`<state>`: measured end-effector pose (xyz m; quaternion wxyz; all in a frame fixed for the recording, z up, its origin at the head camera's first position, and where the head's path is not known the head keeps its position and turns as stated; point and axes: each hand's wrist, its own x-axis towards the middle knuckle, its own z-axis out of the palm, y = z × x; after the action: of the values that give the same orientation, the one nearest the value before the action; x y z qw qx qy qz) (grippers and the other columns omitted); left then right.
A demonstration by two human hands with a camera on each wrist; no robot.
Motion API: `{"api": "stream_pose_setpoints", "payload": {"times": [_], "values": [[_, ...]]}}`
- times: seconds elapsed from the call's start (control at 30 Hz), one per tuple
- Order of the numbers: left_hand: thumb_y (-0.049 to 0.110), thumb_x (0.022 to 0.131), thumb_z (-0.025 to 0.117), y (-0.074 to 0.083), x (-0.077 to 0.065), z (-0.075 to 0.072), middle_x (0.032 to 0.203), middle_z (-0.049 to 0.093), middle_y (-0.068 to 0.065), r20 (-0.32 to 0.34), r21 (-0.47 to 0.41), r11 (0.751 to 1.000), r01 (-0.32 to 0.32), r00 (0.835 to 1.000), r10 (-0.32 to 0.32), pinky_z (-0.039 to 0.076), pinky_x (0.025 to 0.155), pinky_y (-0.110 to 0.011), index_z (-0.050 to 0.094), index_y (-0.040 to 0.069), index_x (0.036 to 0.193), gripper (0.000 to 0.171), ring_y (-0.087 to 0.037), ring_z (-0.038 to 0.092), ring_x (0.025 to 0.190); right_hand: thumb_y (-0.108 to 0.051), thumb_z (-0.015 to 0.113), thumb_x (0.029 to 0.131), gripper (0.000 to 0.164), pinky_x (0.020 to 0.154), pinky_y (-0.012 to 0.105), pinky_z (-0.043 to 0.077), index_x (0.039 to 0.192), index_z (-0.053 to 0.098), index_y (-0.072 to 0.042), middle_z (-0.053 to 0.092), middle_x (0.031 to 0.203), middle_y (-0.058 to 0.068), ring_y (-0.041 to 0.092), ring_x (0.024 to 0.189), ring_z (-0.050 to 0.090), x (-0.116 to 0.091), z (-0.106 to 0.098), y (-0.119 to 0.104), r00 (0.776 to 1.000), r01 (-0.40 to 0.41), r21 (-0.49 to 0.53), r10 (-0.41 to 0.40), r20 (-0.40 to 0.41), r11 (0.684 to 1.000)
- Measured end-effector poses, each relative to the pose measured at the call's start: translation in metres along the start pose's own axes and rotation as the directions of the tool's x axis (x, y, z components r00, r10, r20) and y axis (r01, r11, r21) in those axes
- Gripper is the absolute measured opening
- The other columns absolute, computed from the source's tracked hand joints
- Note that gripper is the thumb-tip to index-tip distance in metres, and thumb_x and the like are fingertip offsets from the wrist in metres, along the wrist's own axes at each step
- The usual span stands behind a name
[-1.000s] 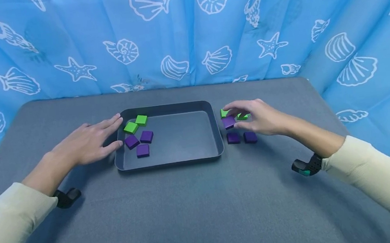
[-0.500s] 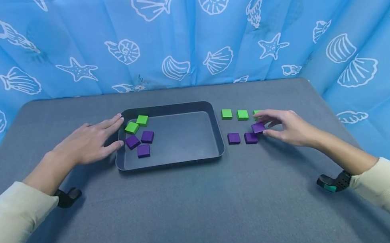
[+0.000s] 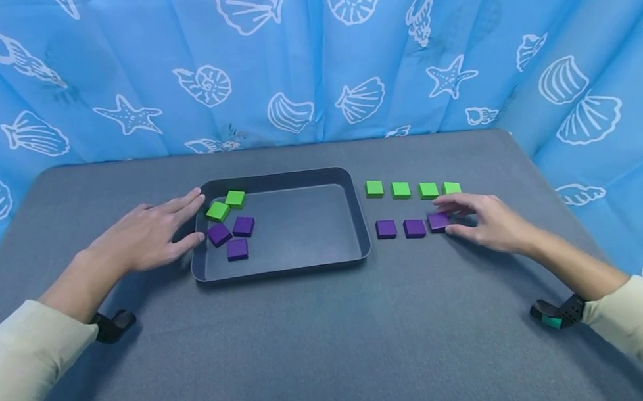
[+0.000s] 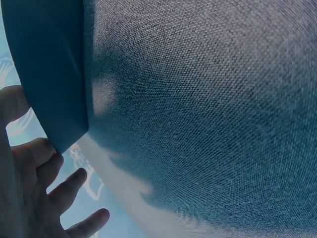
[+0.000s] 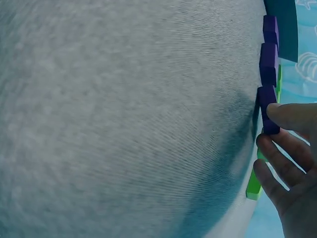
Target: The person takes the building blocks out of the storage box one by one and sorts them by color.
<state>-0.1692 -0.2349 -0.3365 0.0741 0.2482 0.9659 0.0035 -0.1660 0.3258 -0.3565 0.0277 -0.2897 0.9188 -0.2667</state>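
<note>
Toward the right edge of the tabletop (image 3: 338,344), the right hand (image 3: 486,221) pinches a purple block (image 3: 438,222) between thumb and fingers, at the end of a row with two other purple blocks (image 3: 386,229). Four green blocks (image 3: 400,190) line up behind, nearer the back edge. The left hand (image 3: 138,240), fingers extended, touches the left rim of a dark tray (image 3: 301,229), whose left part holds two green pieces (image 3: 218,211) and three purple pieces (image 3: 237,249).

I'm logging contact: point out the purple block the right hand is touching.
The purple block farthest from the tray in the row outside it; the right hand pinches it, and touches none of the other purple blocks.
</note>
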Motion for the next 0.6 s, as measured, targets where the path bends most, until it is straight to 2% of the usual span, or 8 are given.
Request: {"api": "stream_pose_setpoints", "payload": {"times": [0.2, 0.37, 0.47, 0.6], "values": [[0.046, 0.102, 0.049, 0.000, 0.001, 0.001, 0.161, 0.024, -0.020, 0.006, 0.000, 1.000, 0.007, 1.000, -0.007, 0.029, 0.105, -0.072, 0.026, 0.003, 0.156, 0.073, -0.046, 0.045, 0.133, 0.004, 0.077, 0.082, 0.052, 0.089, 0.052, 0.051, 0.131, 0.058, 0.002, 0.070, 0.118, 0.014, 0.033, 0.109, 0.065, -0.003, 0.005, 0.005, 1.000, 0.001, -0.005, -0.001, 0.001, 1.000], [0.045, 0.102, 0.049, 0.000, 0.000, 0.001, 0.161, 0.024, -0.021, 0.007, 0.002, 1.000, 0.004, 1.000, -0.004, 0.030, 0.105, -0.071, 0.026, 0.002, 0.156, 0.073, -0.046, 0.046, 0.133, 0.002, 0.077, 0.082, 0.052, 0.088, 0.048, 0.053, 0.130, 0.059, 0.000, 0.071, 0.117, 0.011, 0.030, 0.109, 0.065, -0.004, 0.005, 0.006, 1.000, 0.003, -0.009, -0.003, 0.010, 1.000], [0.045, 0.102, 0.050, 0.000, 0.000, 0.000, 0.161, 0.024, -0.021, 0.008, 0.000, 1.000, 0.004, 1.000, -0.004, 0.030, 0.105, -0.071, 0.026, 0.002, 0.156, 0.073, -0.046, 0.046, 0.133, 0.000, 0.077, 0.083, 0.052, 0.088, 0.048, 0.053, 0.132, 0.059, 0.001, 0.070, 0.119, 0.013, 0.031, 0.111, 0.065, -0.002, 0.002, 0.004, 0.999, -0.015, 0.002, 0.015, 0.040, 1.000], [0.045, 0.102, 0.049, -0.001, 0.000, -0.001, 0.161, 0.024, -0.021, 0.010, 0.001, 1.000, 0.004, 1.000, -0.004, 0.030, 0.106, -0.071, 0.026, 0.002, 0.156, 0.073, -0.046, 0.045, 0.133, -0.006, 0.077, 0.085, 0.058, 0.091, 0.056, 0.051, 0.138, 0.054, 0.002, 0.066, 0.124, 0.020, 0.037, 0.114, 0.062, 0.006, -0.010, -0.004, 0.993, -0.061, 0.030, 0.058, 0.107, 0.998]]}}
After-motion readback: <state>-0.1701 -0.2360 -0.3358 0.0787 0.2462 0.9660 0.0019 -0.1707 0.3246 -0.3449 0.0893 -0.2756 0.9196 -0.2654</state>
